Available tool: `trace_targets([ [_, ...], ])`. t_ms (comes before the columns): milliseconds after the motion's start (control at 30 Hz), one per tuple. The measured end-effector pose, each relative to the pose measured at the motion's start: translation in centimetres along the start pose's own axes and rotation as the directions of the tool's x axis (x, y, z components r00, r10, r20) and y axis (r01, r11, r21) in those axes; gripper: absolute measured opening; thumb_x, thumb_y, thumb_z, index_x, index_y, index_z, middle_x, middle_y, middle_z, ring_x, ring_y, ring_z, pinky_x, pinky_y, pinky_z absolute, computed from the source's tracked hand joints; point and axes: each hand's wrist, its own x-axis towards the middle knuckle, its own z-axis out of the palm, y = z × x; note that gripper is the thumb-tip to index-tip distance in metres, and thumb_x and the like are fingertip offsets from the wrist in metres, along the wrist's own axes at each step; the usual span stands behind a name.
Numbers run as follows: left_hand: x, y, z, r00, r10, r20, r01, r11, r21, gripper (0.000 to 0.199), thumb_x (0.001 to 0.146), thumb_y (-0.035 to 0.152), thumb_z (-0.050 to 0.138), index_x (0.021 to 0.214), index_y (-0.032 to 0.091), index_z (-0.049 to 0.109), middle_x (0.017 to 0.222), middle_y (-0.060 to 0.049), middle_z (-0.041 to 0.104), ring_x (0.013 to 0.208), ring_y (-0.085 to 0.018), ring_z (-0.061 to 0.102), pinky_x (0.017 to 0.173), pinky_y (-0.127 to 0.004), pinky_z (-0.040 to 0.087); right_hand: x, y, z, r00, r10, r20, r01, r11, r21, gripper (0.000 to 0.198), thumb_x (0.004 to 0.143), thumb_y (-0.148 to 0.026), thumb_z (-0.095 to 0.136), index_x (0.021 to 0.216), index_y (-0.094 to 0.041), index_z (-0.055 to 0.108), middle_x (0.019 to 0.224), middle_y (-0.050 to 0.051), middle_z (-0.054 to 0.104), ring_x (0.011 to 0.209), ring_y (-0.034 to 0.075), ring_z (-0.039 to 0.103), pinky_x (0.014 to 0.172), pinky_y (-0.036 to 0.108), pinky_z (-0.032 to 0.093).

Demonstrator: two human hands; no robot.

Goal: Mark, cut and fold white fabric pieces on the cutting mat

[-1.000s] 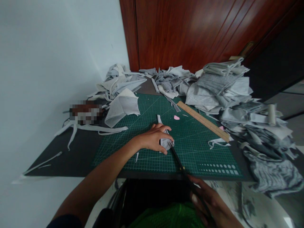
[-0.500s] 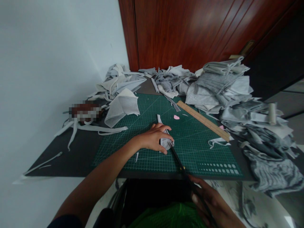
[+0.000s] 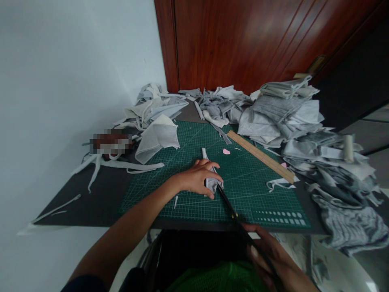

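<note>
1. A reddish-brown, panelled wooden door (image 3: 231, 44) stood behind a flat, dark grey tabletop (image 3: 100, 198).
2. A tall, layered stack of grey cloth (image 3: 278, 111) lay near a straight, tan wooden ruler (image 3: 260, 157).
3. A small, irregular pink scrap (image 3: 226, 151) lay left of the ruler.

Matt, creased cloth forms the small grey piece (image 3: 212, 184) | dark, metal-looking scissors (image 3: 226, 200) carry a brass-toned pivot (image 3: 234, 216) | the cutting mat (image 3: 255, 190) looks like matt plastic | the ruler (image 3: 261, 156) is smooth wood | polished wood gives the door (image 3: 225, 44) its gloss | the table (image 3: 103, 198) is matt
</note>
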Motion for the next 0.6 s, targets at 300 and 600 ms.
trace_targets([
  [300,0.0,-0.2,0.2,1.0,0.019,-0.022,-0.019,1.0,0.011,0.054,0.071,0.052,0.086,0.121,0.039,0.072,0.149,-0.004,0.044,0.138,-0.034,0.036,0.114,-0.052,0.028,1.3,-1.5,1.5,0.994,-0.034,-0.105,0.035,0.999,0.007,0.072,0.079,-0.069,0.072,0.131,-0.024,0.049,0.077,-0.005,0.057,0.042,0.004,0.037,0.037,0.017,0.026],
  [600,0.0,-0.1,0.2,1.0,0.02,-0.017,-0.019,1.0,0.013,0.052,0.072,0.052,0.085,0.12,0.039,0.072,0.149,-0.003,0.044,0.138,-0.034,0.036,0.114,-0.052,0.029,1.7,-1.3,2.0,0.992,-0.085,-0.094,0.084,0.996,-0.012,0.064,0.084,-0.065,0.069,0.129,-0.024,0.047,0.066,-0.01,0.049,0.041,0.004,0.036,0.038,0.018,0.025],
])
